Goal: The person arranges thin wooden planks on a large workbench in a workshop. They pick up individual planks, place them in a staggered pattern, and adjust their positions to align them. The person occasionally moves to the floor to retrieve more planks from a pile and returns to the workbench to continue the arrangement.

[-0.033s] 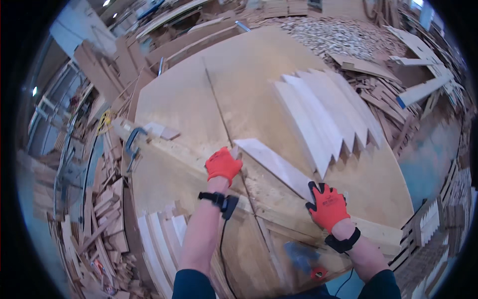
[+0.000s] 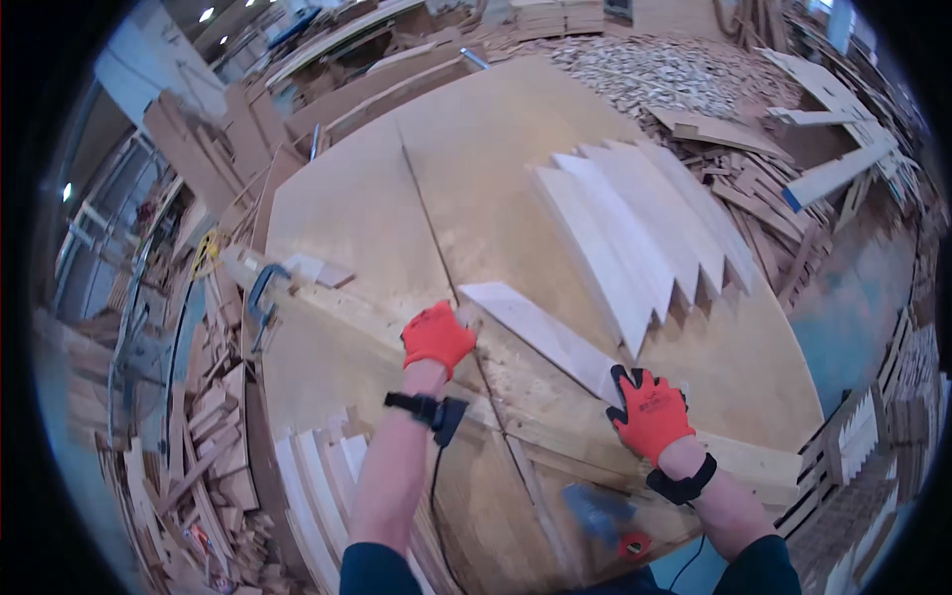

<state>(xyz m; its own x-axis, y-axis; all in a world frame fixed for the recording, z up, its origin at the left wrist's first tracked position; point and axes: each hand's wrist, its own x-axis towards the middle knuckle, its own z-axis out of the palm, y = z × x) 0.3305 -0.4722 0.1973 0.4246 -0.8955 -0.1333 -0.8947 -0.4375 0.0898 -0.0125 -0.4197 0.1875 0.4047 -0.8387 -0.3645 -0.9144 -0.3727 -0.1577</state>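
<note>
Both my hands wear red gloves; the right one shows black fingertips. On the large pale wooden tabletop lies a narrow whitish board (image 2: 540, 335) with slanted ends, set diagonally. At its near right end, my right hand (image 2: 650, 409) has its thumb and fingers closed on the board. My left hand (image 2: 437, 335) is closed in a fist close to the board's far left tip. A small pale piece (image 2: 470, 315) juts from that fist, too blurred to name. A long wooden beam (image 2: 372, 324) crosses the tabletop beneath my hands.
A blue clamp (image 2: 264, 294) sits at the beam's left end, with a small offcut (image 2: 319, 271) alongside. Pointed boards (image 2: 640, 218) lie together at right; more strips (image 2: 317, 486) are near left. A red tape measure (image 2: 634, 543) rests by the front edge. Scrap wood (image 2: 208, 446) is heaped left.
The whole view has shifted slightly. My left hand has moved a little to the left; my right hand stays at the board's end.
</note>
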